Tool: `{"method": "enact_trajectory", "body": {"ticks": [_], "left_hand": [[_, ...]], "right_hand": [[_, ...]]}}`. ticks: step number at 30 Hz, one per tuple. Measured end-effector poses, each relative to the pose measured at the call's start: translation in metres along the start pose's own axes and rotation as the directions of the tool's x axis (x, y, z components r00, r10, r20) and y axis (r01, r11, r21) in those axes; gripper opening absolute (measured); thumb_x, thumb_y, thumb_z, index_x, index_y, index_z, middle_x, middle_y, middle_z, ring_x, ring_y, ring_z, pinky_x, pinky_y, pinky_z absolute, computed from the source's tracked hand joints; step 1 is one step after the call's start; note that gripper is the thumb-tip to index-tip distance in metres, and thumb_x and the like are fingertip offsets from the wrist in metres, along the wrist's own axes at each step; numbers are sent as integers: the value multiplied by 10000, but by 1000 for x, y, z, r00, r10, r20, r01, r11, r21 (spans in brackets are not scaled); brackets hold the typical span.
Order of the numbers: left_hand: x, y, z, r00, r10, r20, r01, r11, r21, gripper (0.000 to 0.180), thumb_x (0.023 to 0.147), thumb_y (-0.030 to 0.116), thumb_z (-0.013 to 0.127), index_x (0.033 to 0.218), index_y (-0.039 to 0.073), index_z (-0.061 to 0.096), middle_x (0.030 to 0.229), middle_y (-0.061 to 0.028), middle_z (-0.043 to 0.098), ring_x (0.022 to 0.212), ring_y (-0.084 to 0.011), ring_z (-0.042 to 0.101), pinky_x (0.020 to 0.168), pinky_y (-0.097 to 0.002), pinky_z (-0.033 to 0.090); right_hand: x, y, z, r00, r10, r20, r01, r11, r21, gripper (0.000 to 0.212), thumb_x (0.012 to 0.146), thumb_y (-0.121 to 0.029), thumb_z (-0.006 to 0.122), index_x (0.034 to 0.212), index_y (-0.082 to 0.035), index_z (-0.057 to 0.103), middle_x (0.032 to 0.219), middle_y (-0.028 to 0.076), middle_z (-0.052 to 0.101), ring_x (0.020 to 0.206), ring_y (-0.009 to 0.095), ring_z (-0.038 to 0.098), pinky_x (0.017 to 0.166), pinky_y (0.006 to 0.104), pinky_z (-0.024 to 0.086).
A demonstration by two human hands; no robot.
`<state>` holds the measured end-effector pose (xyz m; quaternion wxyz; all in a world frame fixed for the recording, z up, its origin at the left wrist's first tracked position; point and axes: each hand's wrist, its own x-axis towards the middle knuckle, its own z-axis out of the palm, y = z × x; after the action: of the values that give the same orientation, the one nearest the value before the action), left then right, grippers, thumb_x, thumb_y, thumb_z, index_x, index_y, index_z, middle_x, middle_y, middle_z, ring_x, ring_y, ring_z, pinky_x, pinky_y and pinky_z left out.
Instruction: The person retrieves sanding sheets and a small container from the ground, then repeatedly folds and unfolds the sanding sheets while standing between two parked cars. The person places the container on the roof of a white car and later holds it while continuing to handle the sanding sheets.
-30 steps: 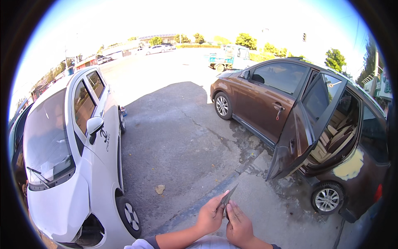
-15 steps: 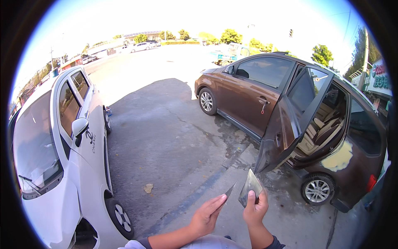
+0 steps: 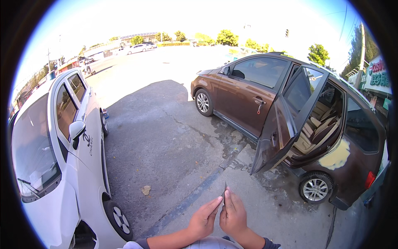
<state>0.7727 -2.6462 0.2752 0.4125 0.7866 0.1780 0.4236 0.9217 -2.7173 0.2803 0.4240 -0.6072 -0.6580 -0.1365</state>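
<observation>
Close together in front of me at the bottom centre, my left hand (image 3: pixel 203 218) and my right hand (image 3: pixel 234 214) almost meet at the fingertips. Each pinches a thin, flat filler scraper, fingers closed. The scrapers (image 3: pixel 225 189) are seen nearly edge-on, their dark tips pointing up between my fingers. Most of both blades is hidden by my fingers, and I cannot tell whether they touch. Beyond my hands to the right stands a brown car (image 3: pixel 244 93) with a pale yellow filler patch (image 3: pixel 335 155) above its rear wheel.
The brown car's rear door (image 3: pixel 277 135) stands open, showing beige seats (image 3: pixel 311 135). At left is a white car (image 3: pixel 85 166) with its side mirror (image 3: pixel 76 128) sticking out. Grey concrete (image 3: pixel 166 137) with a dry leaf (image 3: pixel 146 190) lies between the cars.
My right hand has moved left to my left hand and turned, so its scraper has gone from showing its broad face to nearly edge-on. The view has shifted slightly.
</observation>
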Motion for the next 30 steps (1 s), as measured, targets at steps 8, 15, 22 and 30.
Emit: {"method": "enact_trajectory", "body": {"ticks": [8, 15, 22, 30], "left_hand": [[0, 4, 1, 999, 8, 48, -6, 999, -34, 429, 1049, -21, 585, 1470, 55, 615, 1413, -214, 665, 1250, -368, 677, 1059, -383, 546], [1, 6, 1, 999, -27, 41, 28, 999, -20, 425, 1055, -17, 577, 1469, 68, 620, 1382, -216, 680, 1231, -358, 687, 1041, -383, 551], [5, 6, 0, 995, -101, -7, 101, 993, -58, 404, 1066, 16, 579, 1462, 81, 629, 1347, -207, 701, 1196, -365, 702, 1021, -381, 556], [6, 4, -3, 991, -137, 0, 137, 990, -32, 417, 1067, 31, 578, 1474, 112, 623, 1299, -205, 715, 1161, -364, 709, 992, -378, 561]], "right_hand": [[1, -1, -4, 997, 36, -65, -40, 997, -64, 621, 856, 36, 600, 1473, 88, 550, 1409, 293, 600, 1235, 467, 618, 1040, 515, 524], [-4, -5, -13, 999, -30, -33, 27, 997, -73, 589, 861, 50, 581, 1449, 93, 571, 1453, 310, 584, 1313, 493, 591, 1123, 538, 494], [0, -6, -17, 1000, -16, 5, 16, 1000, 16, 571, 863, 86, 575, 1433, 99, 580, 1432, 316, 614, 1359, 483, 591, 1150, 549, 490], [-1, -3, -19, 993, -107, 45, 107, 994, 0, 522, 889, 77, 574, 1410, 101, 601, 1410, 309, 633, 1336, 477, 612, 1140, 517, 511]]}}
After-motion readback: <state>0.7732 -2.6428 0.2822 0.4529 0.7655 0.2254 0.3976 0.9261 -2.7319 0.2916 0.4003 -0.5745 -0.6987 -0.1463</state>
